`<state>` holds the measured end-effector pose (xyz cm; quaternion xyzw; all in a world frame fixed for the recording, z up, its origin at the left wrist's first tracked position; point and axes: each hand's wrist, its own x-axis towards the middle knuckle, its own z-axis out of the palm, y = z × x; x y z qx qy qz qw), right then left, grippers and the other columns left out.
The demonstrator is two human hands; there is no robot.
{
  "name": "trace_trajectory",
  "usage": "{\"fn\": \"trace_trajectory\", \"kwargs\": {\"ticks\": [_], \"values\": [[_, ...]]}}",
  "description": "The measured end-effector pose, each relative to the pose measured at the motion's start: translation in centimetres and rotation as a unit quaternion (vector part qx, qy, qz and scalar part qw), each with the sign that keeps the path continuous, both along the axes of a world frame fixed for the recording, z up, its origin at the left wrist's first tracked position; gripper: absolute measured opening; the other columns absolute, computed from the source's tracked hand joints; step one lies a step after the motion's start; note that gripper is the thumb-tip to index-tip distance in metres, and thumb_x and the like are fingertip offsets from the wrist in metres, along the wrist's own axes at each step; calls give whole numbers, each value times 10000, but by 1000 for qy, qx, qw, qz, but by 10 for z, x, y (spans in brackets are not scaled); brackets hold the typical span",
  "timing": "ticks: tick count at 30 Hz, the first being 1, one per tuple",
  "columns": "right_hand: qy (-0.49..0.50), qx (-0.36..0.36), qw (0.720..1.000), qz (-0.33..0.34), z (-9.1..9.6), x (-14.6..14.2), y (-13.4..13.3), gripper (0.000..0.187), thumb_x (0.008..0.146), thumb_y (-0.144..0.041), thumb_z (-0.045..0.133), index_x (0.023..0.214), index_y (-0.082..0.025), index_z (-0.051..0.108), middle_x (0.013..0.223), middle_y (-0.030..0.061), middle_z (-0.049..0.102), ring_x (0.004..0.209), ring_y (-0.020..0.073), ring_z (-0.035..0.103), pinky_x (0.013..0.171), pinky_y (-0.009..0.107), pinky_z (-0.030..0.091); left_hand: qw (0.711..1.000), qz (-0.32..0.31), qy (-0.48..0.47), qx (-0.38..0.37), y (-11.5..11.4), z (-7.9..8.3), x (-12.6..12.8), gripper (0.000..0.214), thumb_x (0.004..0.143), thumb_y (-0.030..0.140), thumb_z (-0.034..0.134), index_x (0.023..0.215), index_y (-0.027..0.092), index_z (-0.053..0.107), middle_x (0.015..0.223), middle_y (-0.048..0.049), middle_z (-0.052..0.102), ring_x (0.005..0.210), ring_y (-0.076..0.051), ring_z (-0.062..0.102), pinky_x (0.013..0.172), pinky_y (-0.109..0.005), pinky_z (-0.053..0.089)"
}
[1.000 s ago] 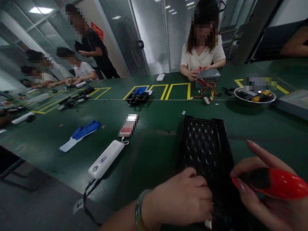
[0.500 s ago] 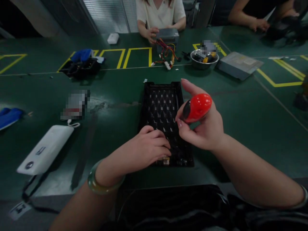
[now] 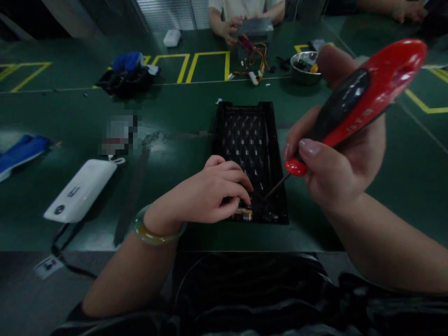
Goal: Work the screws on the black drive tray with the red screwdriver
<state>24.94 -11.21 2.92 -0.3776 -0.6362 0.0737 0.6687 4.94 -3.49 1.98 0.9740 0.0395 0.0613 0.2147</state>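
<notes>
A black plastic panel (image 3: 245, 109) with a quilted-looking inner face lies flat on the table in front of me. My left hand (image 3: 213, 191) rests on its near part, fingers curled down and thumb tucked beneath them. Whatever is under those fingertips is hidden. Beside them, at the panel's near edge, shows a small gold-coloured board (image 3: 242, 214). In my right hand (image 3: 345, 163) is a red and black screwdriver (image 3: 374, 98), gripped by its handle. Its thin shaft slants down to the left, and the tip is over the panel, just right of my left fingers.
To the left lie a white power bank (image 3: 80, 191) with a black strap, and blue gloves (image 3: 24, 151). Farther back are a black tray (image 3: 122, 84) and a metal bowl (image 3: 304, 77) of parts. Opposite, a person's hands hold a power supply box (image 3: 257, 30) with coloured wires.
The screwdriver has tilted, its handle swinging up and right, and its shaft now points at the panel. My left hand stays on the panel. The whole view has shifted downward.
</notes>
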Motion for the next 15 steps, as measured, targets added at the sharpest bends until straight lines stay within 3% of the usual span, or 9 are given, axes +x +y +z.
{"fn": "trace_trajectory", "kwargs": {"ticks": [2,6,10,15], "values": [[14,29,998,45,-2,-4,0,474,859,-304,646,1306,-246,501,1476,3,437,647,36,597,491,179,528,1000,0,3,2,0,0,0,251,844,120,549,922,267,737,1152,25,690,1104,-187,551,1005,-405,258],[-2,-10,996,92,-1,-10,-6,560,829,-185,660,1361,-244,494,1512,24,396,691,58,613,511,204,552,1000,2,6,9,0,-1,1,235,844,143,561,927,267,744,1151,24,691,1122,-204,546,1007,-414,264],[-23,-48,992,117,3,-15,-11,604,826,-196,684,1390,-271,479,1487,34,439,677,83,622,558,245,601,1000,3,8,12,-1,-1,1,213,854,160,563,906,256,746,1142,20,693,1122,-210,546,1001,-418,267],[-29,-68,986,148,4,-15,-12,668,788,-114,662,1401,-310,482,1508,-8,410,696,98,632,609,268,621,1000,0,11,12,-2,-1,1,198,854,162,568,891,247,743,1122,20,696,1099,-202,554,983,-417,269]]}}
